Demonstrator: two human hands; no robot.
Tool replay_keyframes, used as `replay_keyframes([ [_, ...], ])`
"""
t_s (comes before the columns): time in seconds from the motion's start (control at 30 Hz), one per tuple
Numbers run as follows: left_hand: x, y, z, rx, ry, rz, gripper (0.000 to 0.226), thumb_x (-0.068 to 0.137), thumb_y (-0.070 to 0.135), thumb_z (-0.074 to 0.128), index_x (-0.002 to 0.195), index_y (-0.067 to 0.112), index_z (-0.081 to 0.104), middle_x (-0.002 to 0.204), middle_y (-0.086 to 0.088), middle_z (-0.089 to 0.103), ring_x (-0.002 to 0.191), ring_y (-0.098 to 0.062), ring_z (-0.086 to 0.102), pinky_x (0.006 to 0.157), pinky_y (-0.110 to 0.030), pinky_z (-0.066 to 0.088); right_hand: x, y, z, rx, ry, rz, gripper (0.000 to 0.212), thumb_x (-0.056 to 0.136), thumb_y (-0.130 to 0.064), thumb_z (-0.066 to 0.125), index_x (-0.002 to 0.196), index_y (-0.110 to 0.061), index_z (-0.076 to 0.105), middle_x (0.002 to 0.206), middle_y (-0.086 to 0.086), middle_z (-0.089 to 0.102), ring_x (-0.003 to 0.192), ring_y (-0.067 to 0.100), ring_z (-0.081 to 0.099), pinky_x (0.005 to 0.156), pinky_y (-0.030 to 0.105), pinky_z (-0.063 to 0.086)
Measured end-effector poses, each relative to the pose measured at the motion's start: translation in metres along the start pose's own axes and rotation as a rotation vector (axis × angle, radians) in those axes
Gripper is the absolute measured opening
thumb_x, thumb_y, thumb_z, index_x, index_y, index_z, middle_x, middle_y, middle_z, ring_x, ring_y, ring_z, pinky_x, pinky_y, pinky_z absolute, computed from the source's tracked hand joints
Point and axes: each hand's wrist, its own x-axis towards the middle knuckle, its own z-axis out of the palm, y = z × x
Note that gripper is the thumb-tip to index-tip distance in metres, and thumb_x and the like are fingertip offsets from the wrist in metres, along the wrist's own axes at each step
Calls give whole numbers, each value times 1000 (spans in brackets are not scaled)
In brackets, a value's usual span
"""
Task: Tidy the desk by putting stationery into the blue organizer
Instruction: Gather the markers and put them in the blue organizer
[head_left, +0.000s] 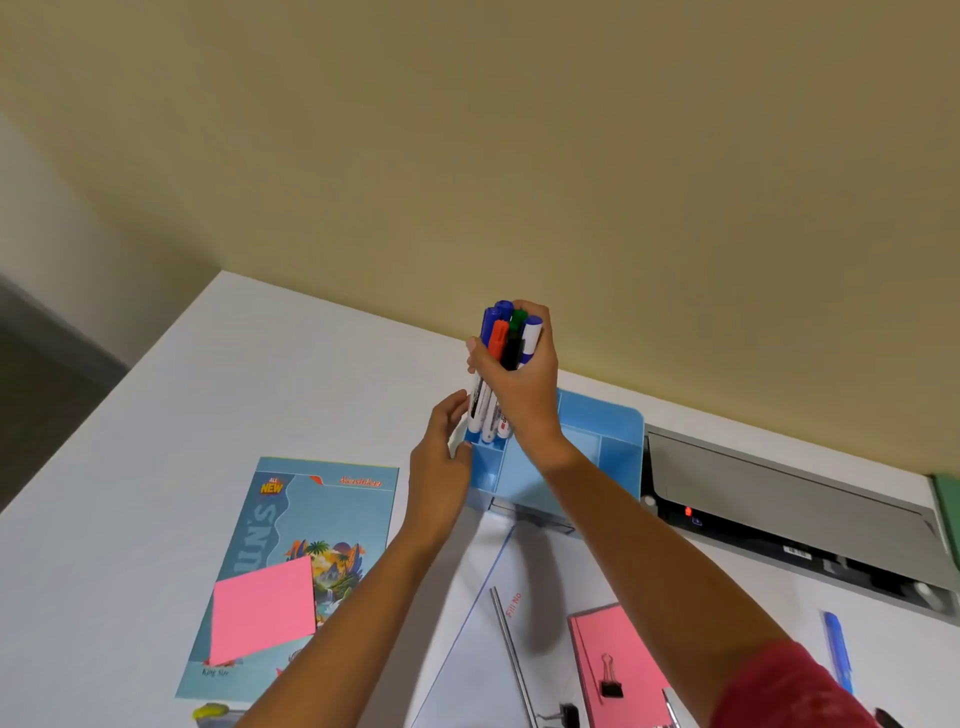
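right hand (519, 384): clenched around a bundle of markers (501, 364), lower ends dipping into the organizer's left-rear slot
left hand (441, 467): fingers on the organizer's left wall, thumb hooked over the rim; loose steadying touch, not a full grasp
markers: about six, white barrels; caps blue ×3, one white-and-blue, one red, one green; a black one sits mid-bundle
organizer (602, 431): light blue plastic, several open compartments, at the desk's far edge by the wall, just left of the grey machine (789, 499)
desk (156, 441): white, flat; corner visible at far left
room: beige-yellow wall fills the upper view; dark floor at far left
notebook (296, 566): teal printed cover, one pink sticky note (262, 608) lying on it
pink pad (618, 670): near the right forearm, one black binder clip (610, 675) on it; second clip (566, 714) at the bottom edge
blue pen (839, 652): one, far right, flat on the desk
sleeve (789, 691): red, right arm
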Motion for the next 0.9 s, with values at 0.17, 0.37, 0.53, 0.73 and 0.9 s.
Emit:
replay_keyframes([
  [0.17,0,-2,6,-12,11,26,51,93,-1,51,136,24,44,126,14,54,104,12,54,73,2,42,-6,3,-1,-78,-85,-83,51,72,-30,82,109,-28,47,83,-17,62,74,8,63,71,30,58],
  [0.37,-1,-4,9,2,57,34,47,94,11,55,131,37,43,115,30,49,95,18,52,68,6,38,-11,6,3,-42,-73,-61,52,71,-26,82,108,-28,47,77,-17,62,71,10,63,69,25,57],
  [0.53,5,-2,5,19,84,75,50,92,11,59,114,53,45,114,36,53,106,21,50,84,3,38,-13,9,-3,81,-152,-19,57,71,-13,80,114,-22,46,94,4,61,83,26,64,78,40,59],
  [0.73,10,-8,7,30,67,111,40,89,5,61,118,32,53,112,14,61,107,3,57,89,-9,47,-31,25,-17,121,-257,60,50,72,0,77,112,-10,48,95,7,59,85,18,60,78,32,54],
  [0.9,4,-6,9,24,79,146,50,88,-5,56,112,38,53,111,8,61,105,-3,59,87,-12,49,-45,28,-16,-37,-196,23,39,74,-7,77,104,-15,53,90,-6,62,82,9,62,75,21,53],
])
